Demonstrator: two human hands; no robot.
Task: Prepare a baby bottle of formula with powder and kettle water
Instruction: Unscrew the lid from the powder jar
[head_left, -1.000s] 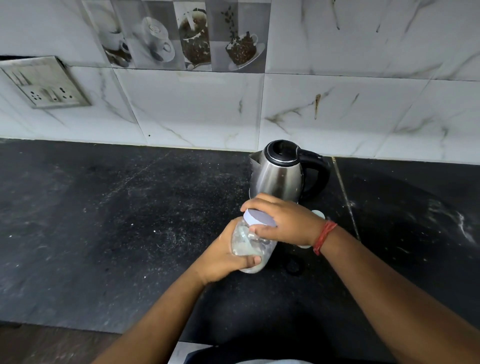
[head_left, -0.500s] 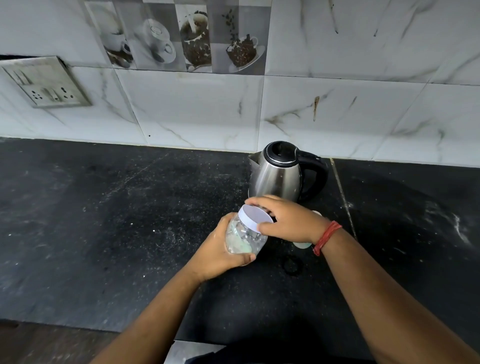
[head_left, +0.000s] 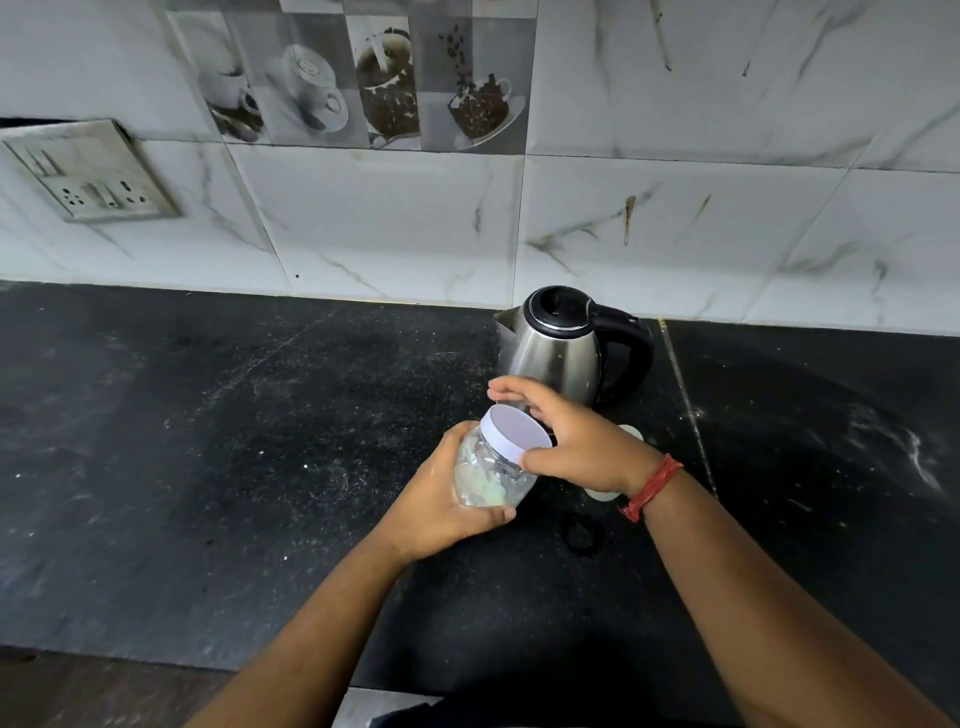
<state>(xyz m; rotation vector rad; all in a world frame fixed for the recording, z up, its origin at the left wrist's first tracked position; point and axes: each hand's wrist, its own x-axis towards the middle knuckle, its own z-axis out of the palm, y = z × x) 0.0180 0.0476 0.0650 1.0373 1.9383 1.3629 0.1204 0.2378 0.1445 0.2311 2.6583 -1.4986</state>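
Note:
A clear plastic jar (head_left: 491, 475) with pale powder inside is held tilted above the black counter. My left hand (head_left: 447, 501) grips its body from the left and below. My right hand (head_left: 576, 441) curls round the jar's white lid (head_left: 514, 434), thumb on the near rim and fingers over the far side. A steel electric kettle (head_left: 558, 351) with a black lid and handle stands just behind my hands. A pale round object (head_left: 602, 493) lies on the counter, mostly hidden under my right wrist.
The black stone counter (head_left: 234, 441) runs wide to the left and right of the kettle. A marble-tiled wall stands behind, with a switch and socket plate (head_left: 91, 174) at the upper left. The counter's front edge (head_left: 156, 660) runs along the bottom.
The jar has been raised and tilted, so its lid now faces up toward me. My right hand has shifted its hold round the lid. The kettle has not moved.

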